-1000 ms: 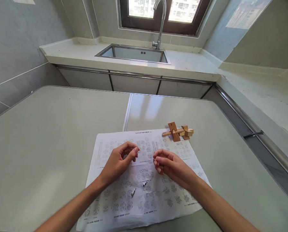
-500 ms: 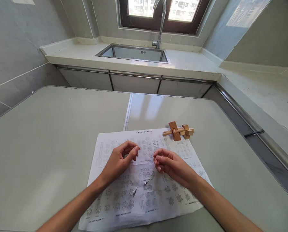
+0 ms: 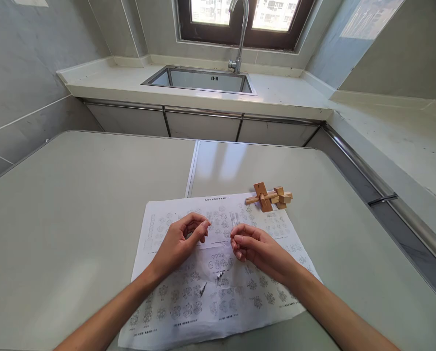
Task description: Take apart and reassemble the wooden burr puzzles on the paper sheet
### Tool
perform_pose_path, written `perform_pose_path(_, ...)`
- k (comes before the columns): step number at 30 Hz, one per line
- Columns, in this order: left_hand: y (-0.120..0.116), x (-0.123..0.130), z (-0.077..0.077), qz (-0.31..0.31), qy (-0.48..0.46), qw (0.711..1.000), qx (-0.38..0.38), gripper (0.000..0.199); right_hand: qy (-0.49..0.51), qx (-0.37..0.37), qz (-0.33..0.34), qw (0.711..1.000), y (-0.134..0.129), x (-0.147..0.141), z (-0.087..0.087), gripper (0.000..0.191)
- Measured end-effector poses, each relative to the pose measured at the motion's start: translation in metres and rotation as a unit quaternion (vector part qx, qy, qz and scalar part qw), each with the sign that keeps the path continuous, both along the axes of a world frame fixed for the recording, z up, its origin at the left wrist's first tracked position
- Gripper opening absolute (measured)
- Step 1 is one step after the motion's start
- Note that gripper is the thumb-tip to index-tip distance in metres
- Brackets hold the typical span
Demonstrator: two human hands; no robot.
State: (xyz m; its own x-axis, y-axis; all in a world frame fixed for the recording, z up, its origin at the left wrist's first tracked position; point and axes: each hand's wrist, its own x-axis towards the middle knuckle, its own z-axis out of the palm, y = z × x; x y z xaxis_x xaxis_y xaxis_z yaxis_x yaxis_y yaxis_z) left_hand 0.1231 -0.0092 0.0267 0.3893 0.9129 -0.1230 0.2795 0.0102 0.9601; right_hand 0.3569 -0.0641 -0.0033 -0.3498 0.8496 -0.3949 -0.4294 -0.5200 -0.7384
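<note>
A creased white sheet (image 3: 218, 302) with printed line diagrams lies on the table, with two small tears near its middle. My left hand (image 3: 188, 234) rests over the sheet's left half, fingers loosely curled and thumb a little apart from them, holding nothing. To its right, my right hand (image 3: 250, 243) is half curled with its palm side turned toward the left hand, and it too is empty. A gap separates the two hands. At the sheet's top right corner lies a wooden interlocking puzzle (image 3: 264, 197) with a rod, a flat brown plate and several blocks; neither hand touches it.
The pale table (image 3: 75, 209) has a seam strip running across it. Beyond its far edge is a counter (image 3: 291, 92) with a steel sink (image 3: 199, 79) and a tall tap (image 3: 240, 44) below a window. Another counter (image 3: 393, 131) runs along the right side.
The whole view has shifted very slightly to the left. Both hands keep the same pose, and the puzzle and sheet stay in place.
</note>
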Motion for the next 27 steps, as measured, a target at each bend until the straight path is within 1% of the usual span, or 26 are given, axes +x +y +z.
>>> perform_pose_path(20, -0.0019, 0.0002, 0.0008, -0.005, -0.013, 1.0, -0.008, 0.031, -0.006, 0.005, 0.003, 1.0, 0.0002, 0.0004, 0.0, 0.03)
perform_pose_path(27, -0.0011, -0.0007, -0.0028, -0.01, -0.02, 1.0, -0.011, 0.032, -0.003, 0.002, 0.0, 1.0, 0.0002, 0.0002, -0.0009, 0.029)
